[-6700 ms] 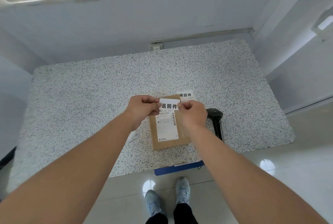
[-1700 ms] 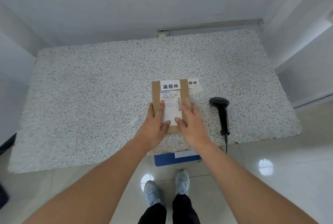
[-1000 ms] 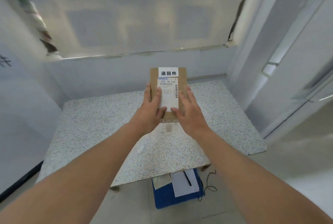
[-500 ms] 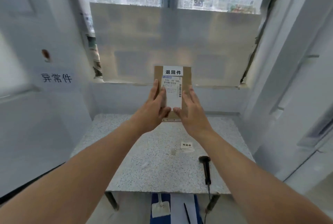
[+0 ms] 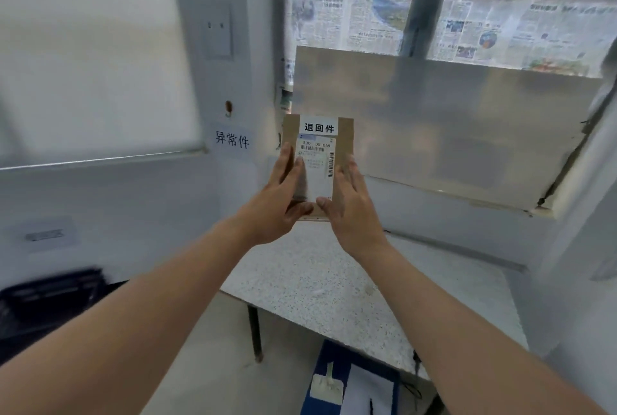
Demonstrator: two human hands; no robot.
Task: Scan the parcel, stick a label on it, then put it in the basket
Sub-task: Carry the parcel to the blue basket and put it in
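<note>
A small brown cardboard parcel (image 5: 344,144) is held up in the air in front of me, its printed face toward the camera. A white label with black characters (image 5: 319,128) is stuck across its top edge, above the shipping slip with barcodes. My left hand (image 5: 278,201) grips the parcel's left side and lower edge. My right hand (image 5: 350,211) grips its right side and lower edge. A dark basket (image 5: 46,301) shows blurred at the lower left, below and well left of the parcel.
The speckled table (image 5: 334,284) lies below my hands at the right. A blue bin (image 5: 354,384) with papers sits on the floor under it. A white wall sign with black characters (image 5: 232,140) hangs left of the parcel. Newspaper covers the window behind.
After the label was pressed on, both hands lifted the parcel off the table. The view has swung left, bringing the dark basket into sight; the scanner has dropped out of view.
</note>
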